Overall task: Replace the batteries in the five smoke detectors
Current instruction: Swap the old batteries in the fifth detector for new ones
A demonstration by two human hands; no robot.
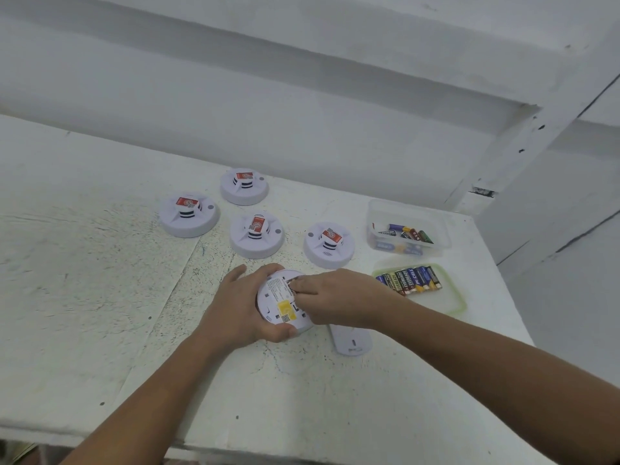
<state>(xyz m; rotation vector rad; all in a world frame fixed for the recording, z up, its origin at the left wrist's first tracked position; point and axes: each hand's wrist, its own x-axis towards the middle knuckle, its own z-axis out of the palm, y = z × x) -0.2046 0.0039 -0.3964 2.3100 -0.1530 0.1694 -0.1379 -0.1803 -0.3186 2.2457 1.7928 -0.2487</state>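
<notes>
1. The left hand (240, 308) is in the lower middle of the frame, its fingers and thumb curled round the rim of a white smoke detector (280, 303) and holding it on the table (100, 297).
2. This held detector lies upside-down, its labelled underside with a yellow sticker facing up.
3. The right hand (340, 297) comes in from the right, its fingers bent and narrow, fingertips (303, 285) down on a dark spot at the upper edge of the underside. I cannot tell whether they pinch anything there or only press.
4. A white cover piece (350, 340) lies flat on the table just right of and below the held detector, partly under the right wrist.
5. Four other detectors stand face up above the hands, each with a red label on top: one at the left (189, 214), one at the top (244, 186), one in the centre (257, 234) and one at the right (329, 245).
6. At the right of the frame a clear plastic container (439, 229) holds loose batteries (406, 233) of mixed colours.
7. Just below it, a green-rimmed tray (460, 298) carries a row of batteries (409, 280) lying side by side.
</notes>
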